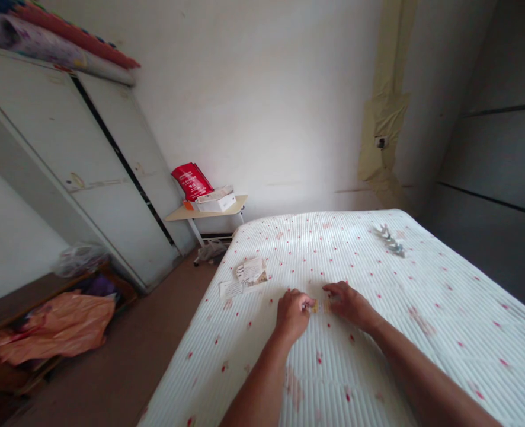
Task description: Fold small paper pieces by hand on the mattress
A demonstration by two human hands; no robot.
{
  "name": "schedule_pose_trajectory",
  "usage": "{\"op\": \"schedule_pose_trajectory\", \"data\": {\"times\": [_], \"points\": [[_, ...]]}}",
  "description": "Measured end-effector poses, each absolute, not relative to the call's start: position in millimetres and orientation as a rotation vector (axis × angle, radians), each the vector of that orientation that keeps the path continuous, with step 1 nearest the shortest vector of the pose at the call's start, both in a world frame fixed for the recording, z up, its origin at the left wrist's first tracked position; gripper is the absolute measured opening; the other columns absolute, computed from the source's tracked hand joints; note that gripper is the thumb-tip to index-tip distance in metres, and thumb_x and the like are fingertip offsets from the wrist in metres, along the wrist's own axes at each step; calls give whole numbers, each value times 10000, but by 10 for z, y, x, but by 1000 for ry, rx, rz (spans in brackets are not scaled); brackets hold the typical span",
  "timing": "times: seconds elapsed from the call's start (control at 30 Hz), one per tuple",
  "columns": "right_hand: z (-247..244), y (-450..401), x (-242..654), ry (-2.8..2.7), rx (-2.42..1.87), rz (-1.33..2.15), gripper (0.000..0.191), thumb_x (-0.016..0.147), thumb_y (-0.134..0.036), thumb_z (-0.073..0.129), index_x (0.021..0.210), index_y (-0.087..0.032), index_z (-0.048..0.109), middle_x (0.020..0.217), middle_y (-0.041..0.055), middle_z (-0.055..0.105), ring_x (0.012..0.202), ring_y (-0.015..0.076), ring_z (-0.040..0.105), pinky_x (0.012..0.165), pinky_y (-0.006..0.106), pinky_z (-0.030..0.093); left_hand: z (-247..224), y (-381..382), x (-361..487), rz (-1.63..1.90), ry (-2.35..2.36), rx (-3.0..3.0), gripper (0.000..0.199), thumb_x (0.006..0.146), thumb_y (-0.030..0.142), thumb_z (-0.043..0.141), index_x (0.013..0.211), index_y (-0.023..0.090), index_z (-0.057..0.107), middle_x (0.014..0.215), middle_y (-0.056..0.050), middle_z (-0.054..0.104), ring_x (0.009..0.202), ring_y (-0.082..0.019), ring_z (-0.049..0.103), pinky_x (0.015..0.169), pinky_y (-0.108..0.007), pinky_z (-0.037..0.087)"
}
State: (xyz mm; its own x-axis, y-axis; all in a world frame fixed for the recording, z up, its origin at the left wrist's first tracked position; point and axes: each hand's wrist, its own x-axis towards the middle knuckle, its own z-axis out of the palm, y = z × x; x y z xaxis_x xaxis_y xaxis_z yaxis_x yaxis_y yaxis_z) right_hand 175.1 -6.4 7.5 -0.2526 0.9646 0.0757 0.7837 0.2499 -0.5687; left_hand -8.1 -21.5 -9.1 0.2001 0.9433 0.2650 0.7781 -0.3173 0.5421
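My left hand (293,311) rests over the quilted white bedspread (307,237) with its fingers curled in a pinch. Between thumb and finger is the left end of a small pale strip with yellow on it (318,306); its kind is too small to make out. My right hand (349,303) lies at the strip's other end, fingers apart and the index finger stretched out above it. Left of my hands are cut paper pieces with print on them (250,270) and a smaller printed slip (231,289), lying on the bedspread.
A grey-green leafy sprig or clip-like item (390,242) lies at the bed's far right. Beyond the bed's left corner, a small table (180,214) bears a red bag (192,181) and a white box (218,202). An orange plastic bag (58,329) lies at left near a cabinet (106,154).
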Motion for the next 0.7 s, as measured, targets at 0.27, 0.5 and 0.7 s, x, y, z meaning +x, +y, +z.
{"op": "schedule_pose_trajectory", "data": {"times": [0.27, 0.5, 0.7], "points": [[193, -223, 1630, -2231, -1641, 483, 304, 711, -249, 595, 1013, -233, 624, 1058, 42, 544, 839, 160, 608, 700, 234, 421, -32, -280, -48, 902, 1660, 2180, 227, 687, 98, 525, 839, 216, 645, 873, -11, 636, 881, -167, 531, 835, -290, 394], [203, -234, 1626, -2247, -1643, 462, 286, 708, -206, 584, 991, -238, 606, 1043, 23, 548, 795, 139, 611, 663, 220, 405, -96, -251, -43, 895, 1710, 2199, 273, 674, 138, 548, 918, 224, 638, 952, -27, 601, 923, -186, 502, 856, -310, 388], [219, -264, 1606, -2271, -1613, 402, 259, 723, -175, 550, 975, -222, 589, 1066, 30, 535, 745, 123, 605, 611, 212, 400, -72, -267, -31, 936, 1694, 2228, 202, 680, 118, 541, 848, 209, 609, 892, -27, 601, 892, -183, 501, 833, -305, 385]]}}
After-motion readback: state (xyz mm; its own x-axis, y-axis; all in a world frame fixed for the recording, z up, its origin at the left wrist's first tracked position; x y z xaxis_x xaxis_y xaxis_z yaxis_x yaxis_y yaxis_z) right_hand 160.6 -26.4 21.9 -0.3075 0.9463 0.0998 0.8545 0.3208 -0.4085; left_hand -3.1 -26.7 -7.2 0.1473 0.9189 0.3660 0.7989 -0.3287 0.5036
